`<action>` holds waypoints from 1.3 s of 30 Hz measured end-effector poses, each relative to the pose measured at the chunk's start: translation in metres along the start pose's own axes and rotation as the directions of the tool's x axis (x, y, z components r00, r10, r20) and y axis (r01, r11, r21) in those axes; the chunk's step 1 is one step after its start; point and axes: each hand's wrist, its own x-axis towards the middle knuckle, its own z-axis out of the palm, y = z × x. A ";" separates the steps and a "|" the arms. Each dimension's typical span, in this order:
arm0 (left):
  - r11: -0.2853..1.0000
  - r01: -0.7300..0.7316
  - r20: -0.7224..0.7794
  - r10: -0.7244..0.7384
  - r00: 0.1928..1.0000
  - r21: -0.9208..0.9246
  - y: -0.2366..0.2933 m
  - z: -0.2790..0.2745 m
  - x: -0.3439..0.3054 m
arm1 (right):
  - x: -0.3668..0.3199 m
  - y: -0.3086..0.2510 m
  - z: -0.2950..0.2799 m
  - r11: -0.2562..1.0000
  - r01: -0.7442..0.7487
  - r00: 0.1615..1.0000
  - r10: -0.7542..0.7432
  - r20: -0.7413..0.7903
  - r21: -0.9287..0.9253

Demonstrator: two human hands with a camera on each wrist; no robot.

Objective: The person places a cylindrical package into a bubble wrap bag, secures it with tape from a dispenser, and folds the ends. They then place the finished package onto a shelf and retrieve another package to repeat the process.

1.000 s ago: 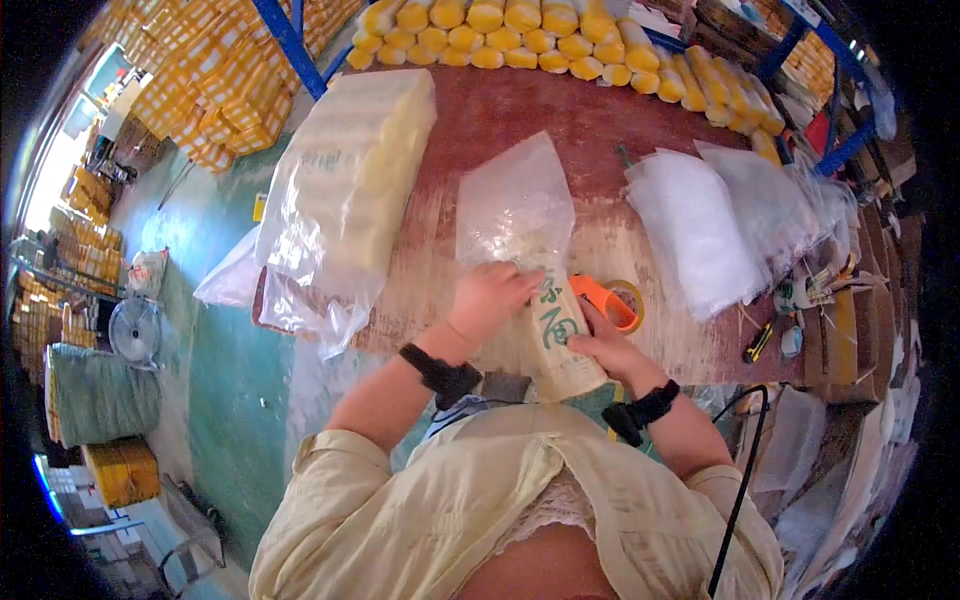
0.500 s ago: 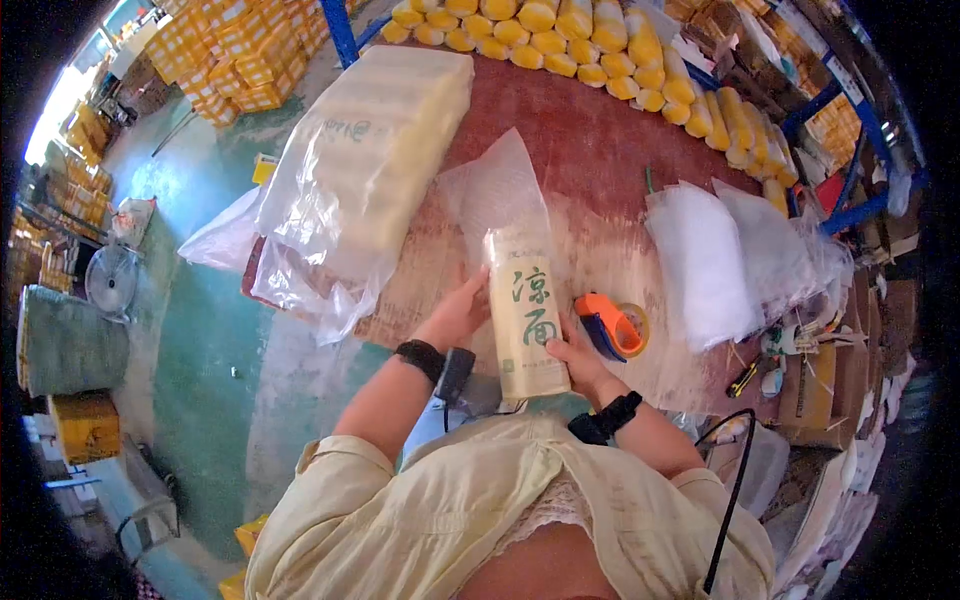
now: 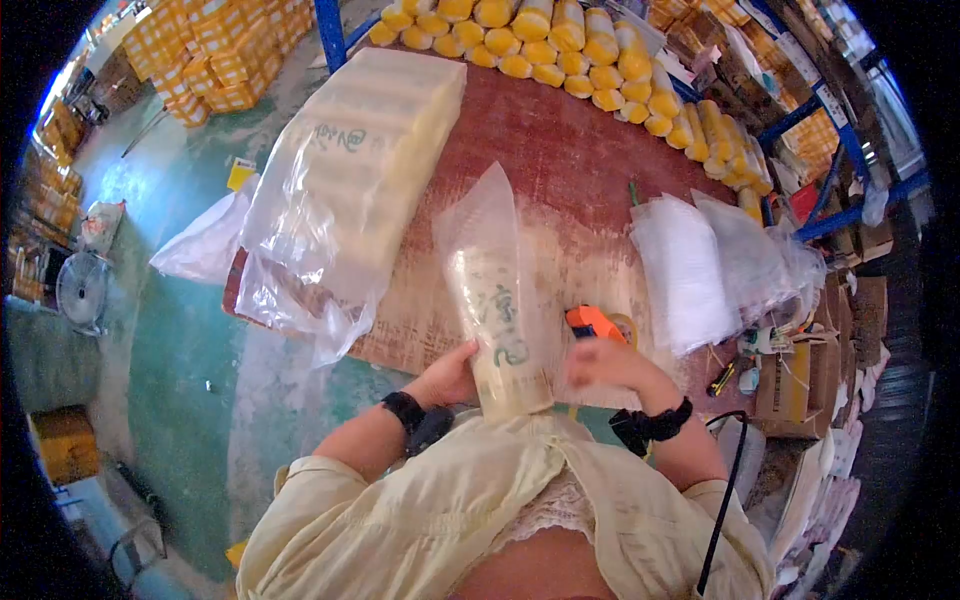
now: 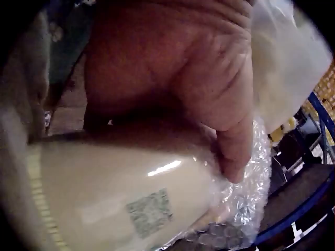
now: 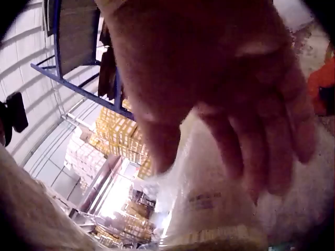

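A pale pack of noodles point(image 3: 515, 385) with green characters stands in front of the person's body, its upper part inside a clear bubble-wrap bag point(image 3: 478, 220). The left hand point(image 3: 450, 375) grips the pack at its left side. In the left wrist view, that thumb lies by the edge of the bubble wrap point(image 4: 246, 209), and a green square code shows on the pack's bare end. To the right of the pack is the right hand point(image 3: 615, 368), slightly blurred, with its fingers extended. Those fingers hang over the bagged pack point(image 5: 204, 204) in the right wrist view.
An orange tape dispenser point(image 3: 592, 322) lies just beyond the right hand. Flat clear bags point(image 3: 690, 275) are stacked at the table's right. A large bagged bundle point(image 3: 350, 170) occupies the left side. Yellow-ended rolls point(image 3: 560, 60) line the back edge.
The pack went from standing uncovered before the bag to having its upper part inside it. The right hand has let go of the pack and moved right; the left still holds its side.
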 end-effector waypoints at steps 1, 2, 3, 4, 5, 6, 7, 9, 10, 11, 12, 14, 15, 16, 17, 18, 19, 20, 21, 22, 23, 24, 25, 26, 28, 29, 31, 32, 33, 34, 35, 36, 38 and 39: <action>0.998 0.012 0.051 -0.009 0.999 -0.057 0.001 -0.007 0.004 | 0.009 0.006 -0.005 0.993 0.020 0.973 0.007 -0.230 0.113; 0.994 0.025 0.105 -0.014 0.994 -0.107 0.002 -0.013 0.008 | 0.015 0.008 -0.011 0.975 0.070 0.892 0.034 -0.452 0.213; 0.992 0.066 0.122 -0.052 0.991 -0.110 0.004 -0.012 0.009 | 0.024 -0.006 -0.015 0.959 0.076 0.917 0.041 -0.397 0.274; 0.988 0.105 0.136 -0.089 0.987 -0.116 0.002 -0.010 0.007 | 0.038 -0.027 -0.014 0.939 0.074 0.941 0.045 -0.335 0.335; 0.982 0.142 0.149 -0.123 0.981 -0.125 0.002 -0.008 0.004 | 0.050 -0.043 -0.013 0.917 0.067 0.962 0.044 -0.268 0.394; 0.993 0.115 0.141 -0.116 0.983 0.018 0.004 0.001 -0.002 | 0.063 -0.048 -0.013 0.960 -0.015 0.978 0.072 -0.197 0.279; 0.984 0.085 0.132 -0.106 0.985 0.160 0.009 0.016 -0.010 | 0.081 -0.048 -0.012 0.984 -0.089 0.986 0.109 -0.127 0.152; 0.939 0.092 0.091 -0.129 0.987 0.333 0.014 0.035 -0.027 | 0.087 -0.055 -0.008 0.987 -0.130 0.990 0.134 -0.038 0.090; 0.921 0.124 0.064 -0.158 0.985 0.369 0.016 0.041 -0.033 | 0.075 -0.066 -0.010 0.982 -0.107 0.994 0.111 -0.021 0.155; 0.902 0.150 0.039 -0.181 0.983 0.405 0.020 0.048 -0.037 | 0.068 -0.072 -0.015 0.973 -0.083 0.996 0.087 -0.008 0.216; 0.918 0.183 0.082 -0.225 0.971 0.352 0.024 0.056 -0.040 | 0.090 -0.037 -0.013 0.854 -0.078 0.995 0.033 0.098 0.513; 0.945 0.099 0.231 -0.177 0.957 0.311 0.020 0.045 -0.027 | 0.068 -0.065 -0.034 0.919 -0.046 0.998 0.055 -0.012 0.391; 0.955 0.059 0.305 -0.152 0.940 0.292 0.021 0.048 -0.022 | 0.060 -0.075 -0.046 0.945 -0.030 0.996 0.056 -0.073 0.325; 0.928 0.060 0.357 -0.201 0.912 0.369 0.025 0.052 -0.018 | 0.073 -0.060 -0.050 0.898 0.019 0.997 0.019 -0.081 0.439; 0.881 -0.001 0.410 -0.219 0.886 0.473 0.028 0.058 -0.017 | 0.074 -0.060 -0.053 0.937 0.025 0.988 0.029 -0.150 0.349; 0.820 -0.073 0.458 -0.240 0.856 0.567 0.032 0.064 -0.017 | 0.074 -0.067 -0.055 0.967 0.027 0.975 0.030 -0.219 0.254; 0.746 -0.151 0.499 -0.267 0.824 0.648 0.038 0.071 -0.018 | 0.072 -0.078 -0.055 0.987 0.025 0.958 0.021 -0.286 0.156; 0.600 -0.254 0.527 -0.337 0.780 0.759 0.050 0.075 -0.022 | 0.065 -0.092 -0.054 0.980 0.042 0.949 0.022 -0.314 0.194; 0.432 -0.356 0.533 -0.414 0.738 0.828 0.068 0.074 -0.033 | 0.051 -0.114 -0.050 0.970 0.058 0.940 0.026 -0.340 0.236; 0.254 -0.452 0.517 -0.494 0.699 0.855 0.087 0.073 -0.046 | 0.040 -0.127 -0.048 0.957 0.075 0.931 0.034 -0.363 0.282; 0.268 -0.323 0.418 -0.511 0.751 0.908 0.110 0.074 -0.062 | 0.037 -0.129 -0.049 0.977 0.186 0.919 -0.135 -0.371 0.105; 0.275 -0.187 0.312 -0.534 0.786 0.943 0.136 0.074 -0.078 | 0.034 -0.130 -0.051 0.954 0.292 0.886 -0.298 -0.354 -0.071; 0.277 -0.208 0.301 -0.355 0.885 0.938 0.161 0.072 -0.093 | 0.031 -0.130 -0.052 0.891 0.387 0.838 -0.448 -0.311 -0.238; 0.275 -0.229 0.279 -0.156 0.948 0.934 0.179 0.073 -0.101 | 0.026 -0.137 -0.053 0.860 0.424 0.814 -0.499 -0.298 -0.284; 0.051 -0.452 0.386 0.442 0.810 0.891 0.187 0.093 -0.088 | 0.018 -0.158 -0.057 0.779 0.495 0.755 -0.605 -0.254 -0.385; -0.387 -0.458 0.598 0.469 0.650 0.800 0.194 0.102 -0.072 | 0.016 -0.163 -0.059 0.771 0.477 0.763 -0.602 -0.237 -0.421; -0.847 -0.310 0.827 0.234 0.511 0.432 0.198 0.104 -0.041 | 0.012 -0.169 -0.060 0.752 0.437 0.782 -0.589 -0.204 -0.494; -0.918 -0.284 0.838 0.085 0.539 0.276 0.197 0.094 -0.022 | 0.013 -0.167 -0.060 0.717 0.428 0.776 -0.604 -0.184 -0.550; -0.929 -0.266 0.763 0.026 0.646 0.257 0.192 0.094 -0.012 | 0.014 -0.161 -0.060 0.681 0.415 0.771 -0.615 -0.165 -0.603; -0.939 -0.254 0.673 -0.033 0.739 0.234 0.187 0.095 -0.003 | 0.013 -0.156 -0.059 0.646 0.400 0.767 -0.624 -0.148 -0.650; -0.913 -0.216 0.487 -0.021 0.873 0.347 0.180 0.097 0.005 | 0.010 -0.152 -0.059 0.641 0.375 0.792 -0.597 -0.128 -0.669; -0.884 -0.154 0.273 -0.032 0.961 0.441 0.174 0.097 0.010 | 0.006 -0.145 -0.058 0.639 0.349 0.816 -0.567 -0.112 -0.686; -0.889 -0.207 0.417 -0.020 0.909 0.408 0.167 0.086 0.010 | -0.004 -0.130 -0.054 0.659 0.306 0.839 -0.527 -0.132 -0.687; -0.889 -0.234 0.483 -0.016 0.876 0.395 0.163 0.084 0.010 | -0.010 -0.123 -0.050 0.682 0.291 0.841 -0.517 -0.161 -0.671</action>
